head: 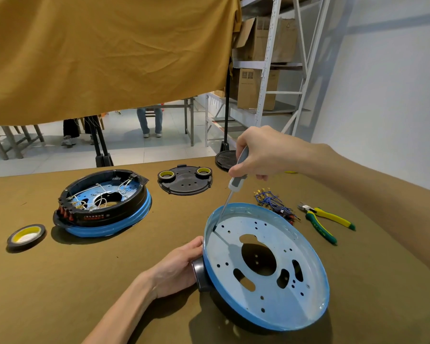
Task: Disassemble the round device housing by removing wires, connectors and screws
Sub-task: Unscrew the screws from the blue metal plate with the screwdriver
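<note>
The right hand (261,155) grips the grey handle of a screwdriver (233,187), fingers wrapped round it, and slants the shaft down so the tip meets the inner floor of the round housing (293,247) close to its left wall. The left hand (178,266) curls round the black spout-like part (199,273) on the housing's side and steadies it, with the blue rim tilted up toward the camera. The housing rests on the near right part of the surface (85,274), and its pale blue plate looks bare of wires, showing only holes and cut-outs.

The step in hand seems to be screw removal at the wall of this stripped shell. Whether a screw sits under the tip is too small to tell. The next move likely calls for firm downward pressure and turning while the left hand keeps the shell from spinning.

Just beyond lie a bundle of blue wires (273,202) and yellow-green pliers (325,220). Farther left sit a second housing (102,202) with its wiring in place, a black cover (185,181) carrying two tape rolls, and a loose tape roll (26,235).
</note>
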The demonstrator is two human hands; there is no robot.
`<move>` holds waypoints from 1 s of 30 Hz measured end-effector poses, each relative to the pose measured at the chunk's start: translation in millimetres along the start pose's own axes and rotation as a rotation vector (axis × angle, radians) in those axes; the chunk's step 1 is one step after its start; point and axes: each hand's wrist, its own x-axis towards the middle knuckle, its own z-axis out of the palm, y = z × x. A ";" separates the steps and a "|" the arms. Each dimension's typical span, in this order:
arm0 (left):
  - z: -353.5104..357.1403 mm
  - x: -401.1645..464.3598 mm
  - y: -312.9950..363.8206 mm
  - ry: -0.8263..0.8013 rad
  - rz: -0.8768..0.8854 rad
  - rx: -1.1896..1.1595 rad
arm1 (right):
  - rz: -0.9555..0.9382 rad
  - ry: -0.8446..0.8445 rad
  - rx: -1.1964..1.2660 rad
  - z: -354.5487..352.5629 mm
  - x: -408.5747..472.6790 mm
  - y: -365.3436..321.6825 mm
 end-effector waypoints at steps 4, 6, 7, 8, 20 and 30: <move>5.4 1.0 -1.4 0.031 0.035 0.011 | 0.125 0.031 -0.013 -1.3 -0.1 5.4; 4.8 2.5 -2.6 0.054 0.044 -0.002 | 0.158 0.042 -0.037 0.0 -2.4 7.8; 5.0 2.1 -2.8 0.058 0.049 -0.006 | 0.163 0.052 -0.048 0.3 -3.8 8.4; 4.8 2.0 -2.9 0.056 0.053 -0.008 | 0.160 0.067 -0.056 0.0 -5.3 8.8; 7.7 -2.2 0.1 -0.028 0.085 0.004 | -0.084 0.244 -0.245 -1.3 -5.7 -19.9; 6.0 -0.6 -2.3 -0.023 0.081 -0.006 | -0.166 0.215 -0.220 -2.2 -1.7 -28.8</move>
